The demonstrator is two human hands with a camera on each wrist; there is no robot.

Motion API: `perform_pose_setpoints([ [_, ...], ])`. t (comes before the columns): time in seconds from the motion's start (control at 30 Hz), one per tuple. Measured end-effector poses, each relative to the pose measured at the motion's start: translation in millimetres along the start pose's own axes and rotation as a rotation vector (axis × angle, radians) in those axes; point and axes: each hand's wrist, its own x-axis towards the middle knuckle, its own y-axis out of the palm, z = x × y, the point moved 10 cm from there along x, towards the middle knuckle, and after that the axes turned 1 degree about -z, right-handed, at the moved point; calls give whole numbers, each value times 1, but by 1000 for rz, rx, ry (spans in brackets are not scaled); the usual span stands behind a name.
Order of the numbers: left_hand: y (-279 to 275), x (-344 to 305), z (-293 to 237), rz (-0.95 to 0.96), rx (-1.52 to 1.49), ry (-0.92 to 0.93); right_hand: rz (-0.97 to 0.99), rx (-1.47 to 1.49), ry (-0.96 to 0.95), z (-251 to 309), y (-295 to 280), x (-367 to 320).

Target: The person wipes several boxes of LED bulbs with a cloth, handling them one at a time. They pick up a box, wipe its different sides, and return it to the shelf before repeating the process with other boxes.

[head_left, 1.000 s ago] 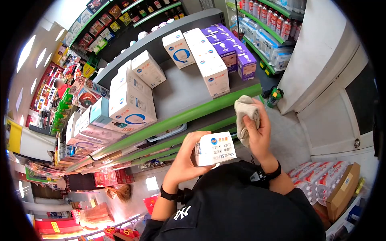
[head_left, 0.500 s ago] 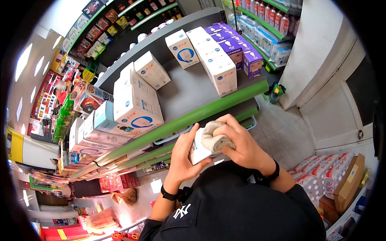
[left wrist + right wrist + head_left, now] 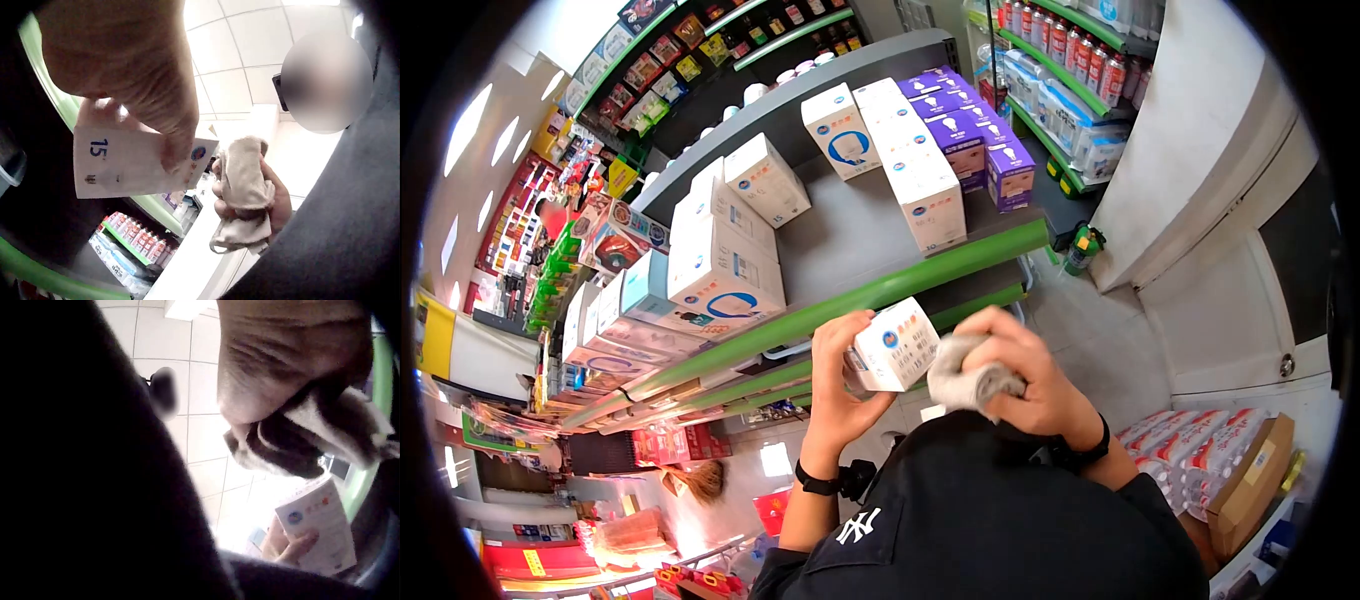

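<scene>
In the head view my left hand (image 3: 836, 385) grips a small white light bulb box (image 3: 899, 348) by its sides, thumb below and fingers behind. The box is tilted, its printed end turned up. A beige cloth (image 3: 958, 372), folded and bunched, is in my right hand (image 3: 1032, 378), right beside the box's right edge. Seen from the left wrist, a blue "15" marks the box (image 3: 119, 165), and fingers curl round the cloth (image 3: 245, 175). From the right wrist, the cloth (image 3: 284, 447) hangs below the palm, with the box (image 3: 322, 528) beyond it.
A grey shelf with a green front edge (image 3: 880, 290) stands ahead, bearing white bulb boxes (image 3: 925, 195) and purple bulb boxes (image 3: 1010, 172). A white door (image 3: 1240, 300) is at the right, a green fire extinguisher (image 3: 1084, 248) near it. Wrapped bottle packs (image 3: 1190, 450) stand lower right.
My right hand brought the cloth left onto the box, then drew it off to the right side. The box was turned and tilted in my left hand.
</scene>
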Motion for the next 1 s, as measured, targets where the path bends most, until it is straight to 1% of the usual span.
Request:
perform_pose_setpoints([
  [0.03,6,1,-8,-14,-11,29,-82,-29,16,-1,-11,-2],
  [0.07,16,1,-19,20,23,59,-123,-81,20,-4,-17,-3],
  [0.13,31,2,-41,78,107,126,-124,-171,12,-1,-18,0],
  [0.17,39,-2,-45,72,99,141,-86,-204,2,-1,-14,0],
  [0.2,42,-5,-48,36,64,119,-46,-232,-13,-3,-7,0],
  [0.23,42,-8,-50,22,60,100,-63,-227,-36,-4,-7,-3],
  [0.37,28,-11,-59,-13,50,15,-42,-297,-2,-15,-8,-9],
  [0.47,8,-20,-62,-45,38,-11,-110,-357,23,-28,-9,-7],
  [0.53,-11,-31,-62,-137,-50,-10,-135,-363,54,-38,-14,-2],
  [0.6,-24,-39,-68,-230,-43,-19,-167,-376,28,-43,-18,-2],
  [0.67,-25,-42,-74,-206,155,-48,-305,-155,121,-52,-19,-8],
  [0.7,-16,-48,-68,-172,227,-64,-274,-123,122,-48,-12,-5],
  [0.73,-11,-51,-67,-177,277,-54,-253,-99,124,-46,-6,-3],
  [0.8,-6,-57,-66,-131,265,-50,-69,-100,36,-48,19,0],
  [0.87,-12,-64,-66,-184,319,-35,55,-106,27,-44,50,4],
  [0.9,-20,-66,-67,-205,346,-35,17,-70,41,-44,57,6],
  [1.0,-33,-75,-59,-256,421,-25,96,-73,-3,-40,78,17],
])
